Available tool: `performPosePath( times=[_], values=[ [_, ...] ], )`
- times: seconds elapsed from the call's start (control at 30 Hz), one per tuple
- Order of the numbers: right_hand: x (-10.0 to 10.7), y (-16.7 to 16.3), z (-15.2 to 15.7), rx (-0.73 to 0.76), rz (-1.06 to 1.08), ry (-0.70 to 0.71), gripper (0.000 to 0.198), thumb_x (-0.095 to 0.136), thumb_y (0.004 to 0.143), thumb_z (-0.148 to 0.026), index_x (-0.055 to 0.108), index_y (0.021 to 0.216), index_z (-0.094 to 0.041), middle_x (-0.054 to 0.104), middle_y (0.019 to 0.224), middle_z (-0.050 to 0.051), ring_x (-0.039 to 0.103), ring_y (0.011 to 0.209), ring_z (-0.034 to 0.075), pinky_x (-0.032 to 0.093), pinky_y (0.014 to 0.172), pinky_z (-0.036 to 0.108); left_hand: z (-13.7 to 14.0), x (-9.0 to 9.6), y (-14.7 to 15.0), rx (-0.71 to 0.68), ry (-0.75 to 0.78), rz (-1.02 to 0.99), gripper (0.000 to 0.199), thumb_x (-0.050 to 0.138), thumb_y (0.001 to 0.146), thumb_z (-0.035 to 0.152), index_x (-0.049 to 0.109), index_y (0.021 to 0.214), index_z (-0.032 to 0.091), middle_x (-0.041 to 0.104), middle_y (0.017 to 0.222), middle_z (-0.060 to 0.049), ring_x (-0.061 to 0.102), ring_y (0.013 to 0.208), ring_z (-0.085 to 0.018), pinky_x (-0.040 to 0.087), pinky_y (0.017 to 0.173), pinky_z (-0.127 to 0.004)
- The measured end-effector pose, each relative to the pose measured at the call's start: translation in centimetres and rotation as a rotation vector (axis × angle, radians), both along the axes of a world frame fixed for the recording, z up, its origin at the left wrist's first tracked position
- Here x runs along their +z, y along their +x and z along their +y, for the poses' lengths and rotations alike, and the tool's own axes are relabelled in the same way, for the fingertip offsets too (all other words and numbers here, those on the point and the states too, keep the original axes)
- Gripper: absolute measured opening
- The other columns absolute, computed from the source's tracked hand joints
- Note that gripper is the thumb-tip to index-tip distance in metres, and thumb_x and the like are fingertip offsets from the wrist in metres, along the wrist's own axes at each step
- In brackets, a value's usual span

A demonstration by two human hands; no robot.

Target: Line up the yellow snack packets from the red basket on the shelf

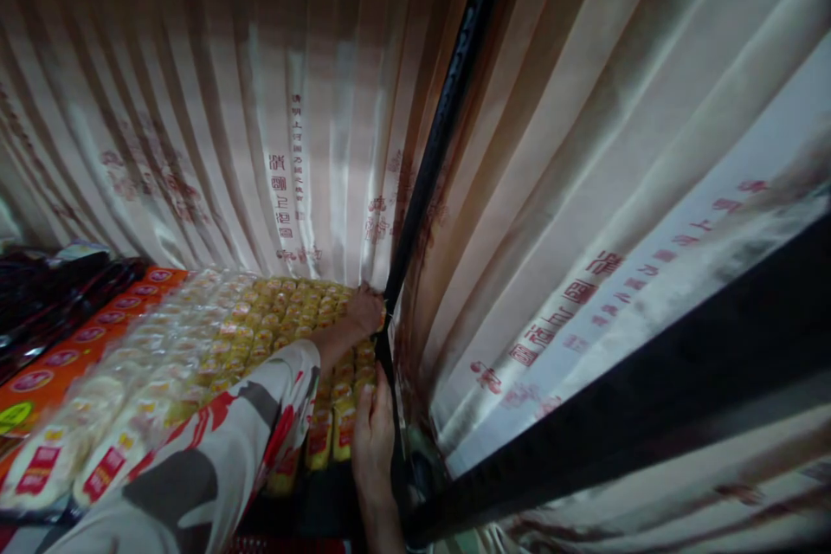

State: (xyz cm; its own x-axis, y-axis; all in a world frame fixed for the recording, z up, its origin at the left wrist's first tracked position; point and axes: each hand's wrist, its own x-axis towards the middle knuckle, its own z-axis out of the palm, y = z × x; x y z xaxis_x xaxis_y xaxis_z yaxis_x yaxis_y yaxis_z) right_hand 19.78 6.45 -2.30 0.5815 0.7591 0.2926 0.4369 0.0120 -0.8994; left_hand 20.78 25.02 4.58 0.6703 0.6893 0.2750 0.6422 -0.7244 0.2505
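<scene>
My left hand (367, 310) reaches over several rows of yellow-wrapped packets (279, 312) to their far right corner, close to the dark post (421, 190). Its fingers are small and blurred, and I cannot tell whether they hold anything. My right hand (375, 428) is nearer to me, upright at the right edge of the packets. Its fingers are stretched out and nothing shows in them. Two yellow packets with red labels (343, 426) lie just left of it. My left forearm, in a patterned sleeve (214, 450), covers part of the rows.
Clear-wrapped pale packets with red labels (110, 459) lie in rows to the left. Beyond them are an orange printed strip (84, 338) and dark shiny packages (39, 303). Pleated printed curtains (325, 104) hang behind and at right. A dark bar (623, 372) slants across the right.
</scene>
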Motion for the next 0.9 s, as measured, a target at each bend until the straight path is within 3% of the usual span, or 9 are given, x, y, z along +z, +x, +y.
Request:
performPosePath(
  times=[0.23,0.37,0.5,0.7,0.8,0.9],
  values=[
    [-0.3,0.2,0.0,-0.034,-0.018,0.011,0.063,0.028,0.089,-0.051,0.042,0.131,-0.008,0.043,0.136,0.019,0.037,0.129,0.026,0.029,0.106,0.044,-0.6,1.0,-0.6,0.031,0.037,-0.016,0.033,0.047,0.075,0.005,0.064,0.103,0.008,0.066,0.095,-0.014,0.053,0.098,-0.023,0.037,0.095,-0.035],
    [0.3,0.2,-0.4,-0.024,-0.073,0.016,0.062,0.027,0.090,-0.048,0.039,0.133,-0.005,0.039,0.139,0.021,0.033,0.131,0.026,0.026,0.108,0.045,-2.8,2.2,-1.9,0.060,0.018,-0.094,0.031,0.049,0.077,0.012,0.063,0.104,0.009,0.065,0.101,-0.013,0.052,0.103,-0.022,0.036,0.099,-0.034],
    [1.8,-0.6,-1.9,-0.024,-0.135,0.062,0.056,0.027,0.091,-0.043,0.038,0.133,-0.007,0.039,0.139,0.019,0.034,0.130,0.024,0.026,0.107,0.045,-8.7,2.7,-5.1,0.097,-0.121,-0.353,0.029,0.044,0.077,0.009,0.066,0.097,0.015,0.064,0.103,-0.007,0.054,0.102,-0.017,0.043,0.093,-0.029],
    [2.4,-4.0,-6.9,0.035,-0.200,0.146,0.038,0.037,0.089,-0.034,0.048,0.119,-0.014,0.053,0.120,0.015,0.048,0.115,0.022,0.037,0.099,0.044,-19.9,1.9,-12.8,-0.127,-0.379,-0.567,0.031,0.041,0.078,0.008,0.064,0.096,0.018,0.063,0.101,-0.004,0.055,0.099,-0.014,0.044,0.093,-0.027],
    [1.5,-6.6,-10.4,0.099,-0.193,0.129,0.028,0.042,0.087,-0.030,0.054,0.108,-0.016,0.058,0.108,0.012,0.054,0.104,0.020,0.044,0.091,0.039,-24.0,0.5,-16.7,-0.073,-0.449,-0.610,0.030,0.041,0.076,0.006,0.063,0.094,0.017,0.061,0.097,-0.005,0.055,0.095,-0.015,0.045,0.090,-0.028],
    [-0.7,-9.2,-13.3,0.195,-0.197,0.003,0.023,0.040,0.087,-0.028,0.058,0.098,-0.018,0.063,0.097,0.009,0.058,0.094,0.019,0.047,0.085,0.035,-27.0,-2.5,-20.2,0.043,-0.519,-0.611,0.028,0.041,0.075,0.005,0.061,0.090,0.017,0.059,0.092,-0.005,0.055,0.091,-0.014,0.046,0.085,-0.027]
  ],
)
